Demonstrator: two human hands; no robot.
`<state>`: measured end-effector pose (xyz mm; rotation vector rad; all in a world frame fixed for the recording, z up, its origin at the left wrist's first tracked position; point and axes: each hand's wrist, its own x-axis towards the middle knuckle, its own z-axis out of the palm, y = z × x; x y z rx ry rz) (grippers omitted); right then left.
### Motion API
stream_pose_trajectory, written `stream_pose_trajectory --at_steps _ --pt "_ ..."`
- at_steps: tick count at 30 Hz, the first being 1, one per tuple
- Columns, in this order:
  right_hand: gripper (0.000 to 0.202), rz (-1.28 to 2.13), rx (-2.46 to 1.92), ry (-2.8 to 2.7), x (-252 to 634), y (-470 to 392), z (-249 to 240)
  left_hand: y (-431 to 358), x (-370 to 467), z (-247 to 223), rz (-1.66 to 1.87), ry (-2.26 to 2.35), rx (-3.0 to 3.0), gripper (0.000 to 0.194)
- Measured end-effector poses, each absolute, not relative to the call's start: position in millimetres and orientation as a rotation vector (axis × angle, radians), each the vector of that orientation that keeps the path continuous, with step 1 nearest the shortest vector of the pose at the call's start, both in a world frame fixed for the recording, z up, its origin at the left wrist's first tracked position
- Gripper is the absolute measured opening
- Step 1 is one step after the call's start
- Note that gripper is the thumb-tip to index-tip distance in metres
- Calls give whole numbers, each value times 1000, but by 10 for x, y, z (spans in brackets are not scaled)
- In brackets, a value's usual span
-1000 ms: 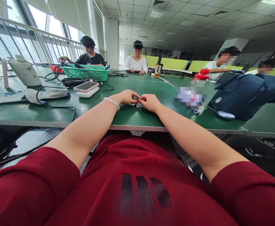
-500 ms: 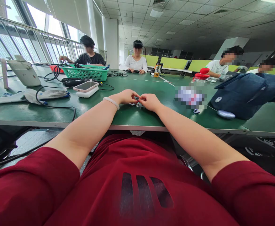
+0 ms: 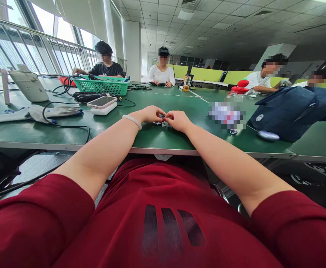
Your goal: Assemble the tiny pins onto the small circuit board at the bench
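Just past the near edge of the green table (image 3: 151, 138), my two hands meet at the fingertips. My left hand (image 3: 151, 114), with a pale band (image 3: 132, 120) on its wrist, has thumb and fingers pinched together. My right hand (image 3: 179, 121) is pinched at the same spot from the other side. Between the fingertips shows a small dark, greenish piece (image 3: 162, 116), too small to name. Below the fingers, partly covered by them, lie little pale bits (image 3: 164, 124) on the tabletop.
To the left are a phone (image 3: 102, 102) on a white case, gloves (image 3: 40, 112), black cables and a green basket (image 3: 104, 86). A dark blue bag (image 3: 287, 111) and a red-lidded jar (image 3: 238, 89) stand on the right. Several people sit around the table.
My hands hold almost the same pose at the same spot. In the background, the person at the right has shifted an arm, and the person at the left has moved a hand slightly.
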<state>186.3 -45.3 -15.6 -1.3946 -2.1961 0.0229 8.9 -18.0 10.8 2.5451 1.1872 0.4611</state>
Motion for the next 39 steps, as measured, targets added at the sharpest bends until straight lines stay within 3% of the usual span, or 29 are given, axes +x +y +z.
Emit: stream_pose_trajectory --at_steps 39 --pt "20 9 -1399 -2202 1846 -481 -136 -201 81 122 438 1189 2527 48"
